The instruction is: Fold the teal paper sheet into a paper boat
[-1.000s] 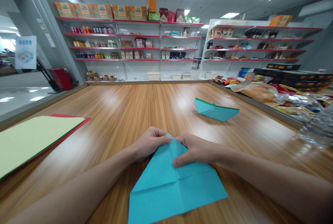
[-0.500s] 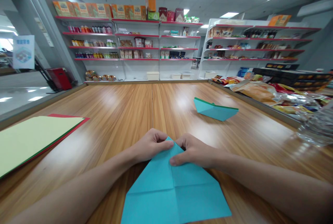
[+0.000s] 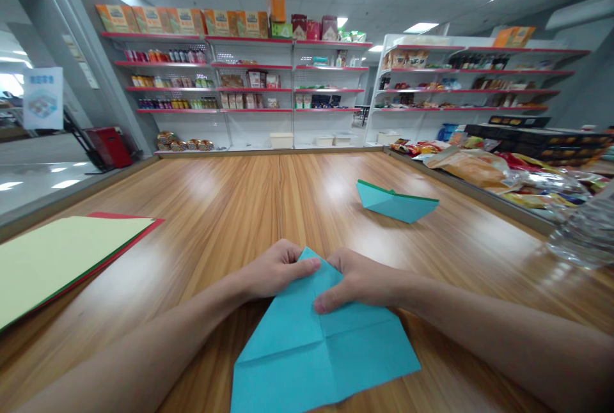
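A creased sheet of blue paper [image 3: 307, 342], folded to a point at its far end, lies in front of me. My left hand [image 3: 278, 269] pinches the paper's upper left edge, thumb on top near the tip and the other fingers hidden underneath. On the right slanted edge my right hand [image 3: 357, 282] grips it too, its thumb pressed beside the central crease. Farther off to the right rests a folded blue paper boat [image 3: 398, 203] with a green rim.
At the left lies a stack of coloured paper [image 3: 71, 253], pale yellow over green and red. A clear plastic bottle [image 3: 585, 234] stands at the right edge. Snack packets [image 3: 484, 170] lie beyond the wooden table [image 3: 230, 189], with stocked shelves [image 3: 249, 64] behind.
The blue paper has turned slightly, its near right corner moving up and left and its tip shifting left. Both hands keep their hold in nearly the same place.
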{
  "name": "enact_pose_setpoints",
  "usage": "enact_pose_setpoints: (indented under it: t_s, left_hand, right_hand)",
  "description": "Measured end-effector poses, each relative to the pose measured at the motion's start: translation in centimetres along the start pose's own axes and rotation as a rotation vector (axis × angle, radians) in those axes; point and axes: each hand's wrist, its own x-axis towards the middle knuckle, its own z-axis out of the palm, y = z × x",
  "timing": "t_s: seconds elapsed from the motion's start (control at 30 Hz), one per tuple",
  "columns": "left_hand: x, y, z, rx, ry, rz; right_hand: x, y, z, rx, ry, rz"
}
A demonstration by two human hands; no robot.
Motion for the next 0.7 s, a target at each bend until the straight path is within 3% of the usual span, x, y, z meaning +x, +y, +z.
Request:
enact_pose_setpoints:
  t_s: [0.2,0.47,0.7]
  left_hand:
    - [-0.42,0.19,0.25,0.04,0.024,-0.001]
    - [-0.82,0.98,0.15,0.182,-0.188,0.067]
    - [-0.87,0.84,0.54,0.123,-0.119,0.05]
  right_hand:
    - [-0.01,0.26,0.75,-0.063,0.045,-0.079]
    - [-0.07,0.34,0.74,-0.042,-0.012,-0.015]
    - [-0.02,0.44,1.03,-0.035,0.005,-0.086]
